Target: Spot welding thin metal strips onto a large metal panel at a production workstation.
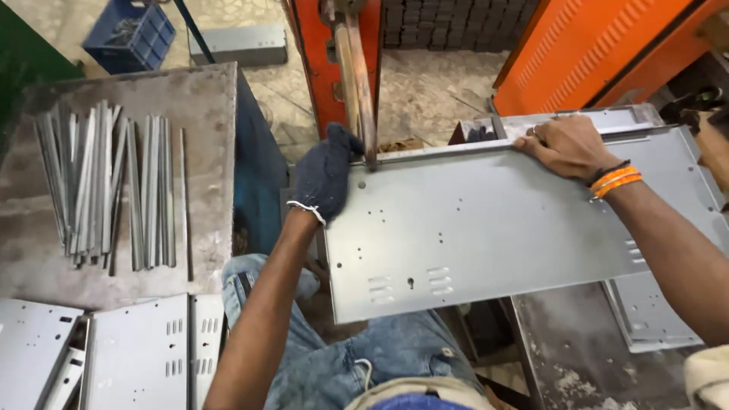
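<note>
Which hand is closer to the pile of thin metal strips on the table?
Left. The gloved left hand grips the near-left corner of the big metal sheet, just right of the metal strips. The bare right hand holds the sheet's far edge, much farther right.

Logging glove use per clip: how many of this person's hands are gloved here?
1. The left hand wears a dark knit glove and grips the grey metal panel at its left corner; the right hand, bare, holds the panel's far edge.
</note>
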